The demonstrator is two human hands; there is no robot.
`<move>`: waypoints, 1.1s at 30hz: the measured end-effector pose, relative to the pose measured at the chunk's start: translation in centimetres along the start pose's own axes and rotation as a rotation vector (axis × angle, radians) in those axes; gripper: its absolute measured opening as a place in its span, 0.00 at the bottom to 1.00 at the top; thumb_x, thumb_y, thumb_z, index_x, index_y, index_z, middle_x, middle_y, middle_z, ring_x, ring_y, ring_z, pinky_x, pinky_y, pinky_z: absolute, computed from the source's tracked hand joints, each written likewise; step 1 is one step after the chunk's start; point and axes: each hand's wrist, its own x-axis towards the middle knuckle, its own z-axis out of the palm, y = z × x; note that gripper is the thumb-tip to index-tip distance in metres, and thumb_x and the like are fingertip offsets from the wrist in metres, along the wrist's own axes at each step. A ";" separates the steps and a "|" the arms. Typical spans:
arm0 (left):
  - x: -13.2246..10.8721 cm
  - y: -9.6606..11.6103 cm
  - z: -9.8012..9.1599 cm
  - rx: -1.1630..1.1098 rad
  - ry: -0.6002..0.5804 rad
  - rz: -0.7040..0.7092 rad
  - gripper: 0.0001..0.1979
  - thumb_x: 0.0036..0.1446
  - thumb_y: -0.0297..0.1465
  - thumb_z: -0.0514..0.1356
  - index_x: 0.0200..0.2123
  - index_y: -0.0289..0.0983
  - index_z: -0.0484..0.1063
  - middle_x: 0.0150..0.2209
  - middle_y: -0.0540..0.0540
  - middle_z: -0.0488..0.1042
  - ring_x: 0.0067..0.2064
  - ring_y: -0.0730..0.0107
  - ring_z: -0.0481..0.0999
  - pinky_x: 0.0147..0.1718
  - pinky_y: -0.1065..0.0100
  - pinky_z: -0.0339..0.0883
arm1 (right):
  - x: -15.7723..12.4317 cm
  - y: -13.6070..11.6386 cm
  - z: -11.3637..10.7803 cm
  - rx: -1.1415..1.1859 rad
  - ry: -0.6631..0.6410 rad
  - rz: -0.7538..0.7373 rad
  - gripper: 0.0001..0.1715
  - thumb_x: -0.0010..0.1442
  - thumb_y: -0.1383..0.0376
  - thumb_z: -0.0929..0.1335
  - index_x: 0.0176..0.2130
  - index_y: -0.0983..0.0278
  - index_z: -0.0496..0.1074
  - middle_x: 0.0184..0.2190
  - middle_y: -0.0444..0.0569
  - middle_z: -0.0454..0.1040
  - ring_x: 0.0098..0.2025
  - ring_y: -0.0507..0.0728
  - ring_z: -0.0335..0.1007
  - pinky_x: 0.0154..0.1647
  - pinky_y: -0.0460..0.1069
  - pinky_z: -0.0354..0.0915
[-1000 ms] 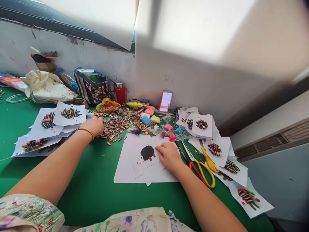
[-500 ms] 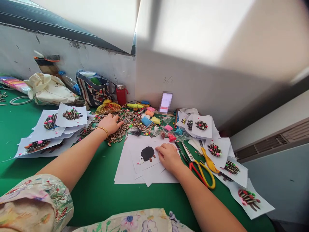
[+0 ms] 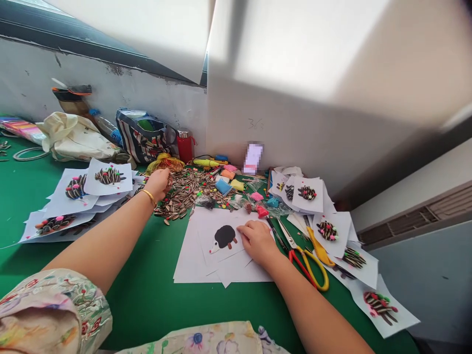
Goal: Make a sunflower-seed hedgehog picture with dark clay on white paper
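My left hand [image 3: 158, 185] is over the left side of a heap of striped sunflower seeds [image 3: 184, 191], its fingers curled in; whatever they may hold is hidden. My right hand [image 3: 258, 241] rests on white paper sheets [image 3: 188, 265], fingertips lying on the right part of the top sheet. That sheet carries a hedgehog figure [image 3: 224, 237] with a black body, white face, pink nose and brown feet. Just right of this hand lie scissors with yellow handles [image 3: 313, 268] and a red-handled tool [image 3: 300, 263].
Finished seed hedgehogs on paper are stacked at left [image 3: 108, 177] and right [image 3: 308, 193]. Coloured clay packets [image 3: 223, 187], a red flask [image 3: 185, 146], a striped bag [image 3: 142, 135] and a phone [image 3: 253, 158] line the back. A yellow cutter [image 3: 320, 246] lies near the right stack.
My left hand has moved slightly left and up over the seeds, and its spread fingers have curled in. The right hand stays on the paper.
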 end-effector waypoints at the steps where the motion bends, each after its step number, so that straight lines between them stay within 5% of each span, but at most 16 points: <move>1: -0.3 0.2 -0.3 -0.127 -0.016 -0.061 0.13 0.62 0.35 0.51 0.26 0.40 0.57 0.21 0.52 0.60 0.20 0.73 0.63 0.19 0.72 0.59 | 0.0 0.0 0.0 0.001 -0.002 -0.002 0.15 0.63 0.70 0.65 0.46 0.58 0.77 0.37 0.49 0.73 0.43 0.58 0.65 0.49 0.52 0.54; 8: -3.5 1.1 -0.8 -0.918 -0.126 -0.351 0.16 0.68 0.32 0.42 0.28 0.37 0.59 0.22 0.53 0.59 0.18 0.80 0.61 0.14 0.81 0.55 | 0.0 0.0 0.0 0.018 0.013 -0.010 0.14 0.63 0.70 0.65 0.45 0.59 0.77 0.37 0.49 0.74 0.44 0.58 0.66 0.50 0.53 0.55; 14: -5.0 1.3 -0.4 -1.309 -0.124 -0.449 0.17 0.68 0.30 0.39 0.31 0.37 0.62 0.23 0.50 0.64 0.20 0.79 0.68 0.13 0.81 0.58 | 0.0 0.0 0.1 0.010 0.062 -0.009 0.17 0.61 0.72 0.65 0.47 0.61 0.76 0.36 0.50 0.76 0.41 0.58 0.68 0.53 0.53 0.55; 24: -6.1 1.7 -0.5 -1.510 -0.208 -0.506 0.10 0.65 0.25 0.47 0.30 0.37 0.60 0.21 0.54 0.62 0.17 0.82 0.64 0.10 0.80 0.48 | 0.0 0.0 0.1 0.002 0.070 0.012 0.15 0.62 0.71 0.65 0.45 0.60 0.77 0.37 0.49 0.76 0.43 0.58 0.69 0.52 0.53 0.56; 33: -11.5 2.5 4.1 -1.467 -0.429 -0.689 0.09 0.67 0.28 0.49 0.32 0.37 0.61 0.22 0.55 0.60 0.17 0.81 0.63 0.10 0.80 0.47 | -0.1 0.1 0.3 -0.015 0.104 0.062 0.20 0.61 0.70 0.65 0.52 0.61 0.74 0.43 0.53 0.74 0.48 0.61 0.67 0.52 0.55 0.60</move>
